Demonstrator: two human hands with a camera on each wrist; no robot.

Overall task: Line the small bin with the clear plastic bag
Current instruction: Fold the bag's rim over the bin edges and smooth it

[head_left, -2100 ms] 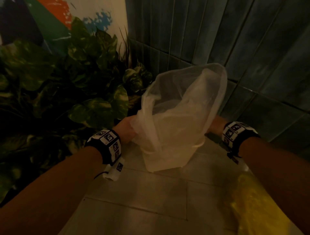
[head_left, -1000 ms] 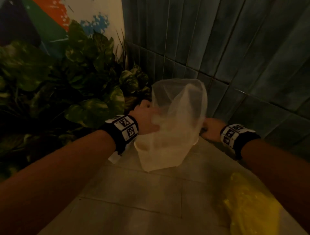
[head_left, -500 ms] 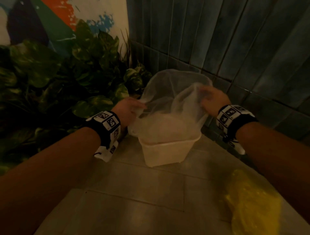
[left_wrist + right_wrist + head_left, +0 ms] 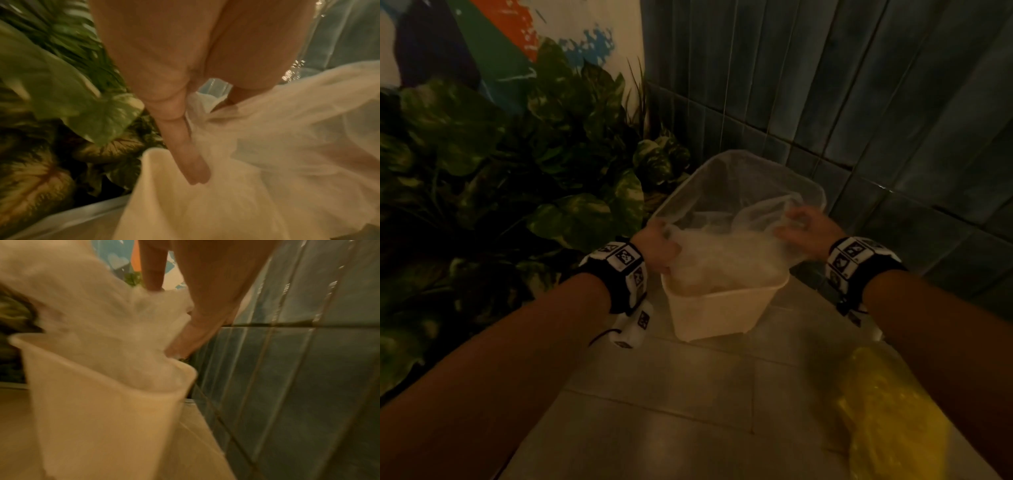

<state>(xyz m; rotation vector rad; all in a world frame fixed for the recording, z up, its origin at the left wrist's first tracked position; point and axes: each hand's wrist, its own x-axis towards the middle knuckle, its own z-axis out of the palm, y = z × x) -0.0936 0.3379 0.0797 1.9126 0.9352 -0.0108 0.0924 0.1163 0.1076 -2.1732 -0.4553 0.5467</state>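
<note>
Both hands' fingers (image 4: 796, 219) pinching bag (image 4: 726, 240) edges

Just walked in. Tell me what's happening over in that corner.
A person is lining a small cream bin with a clear plastic bag. The left hand and right hand each grip the bag's edge at opposite sides. The bag sits bunched inside, its mouth standing above the rim and not yet folded over. A yellow bag lies nearby on the floor.
</note>
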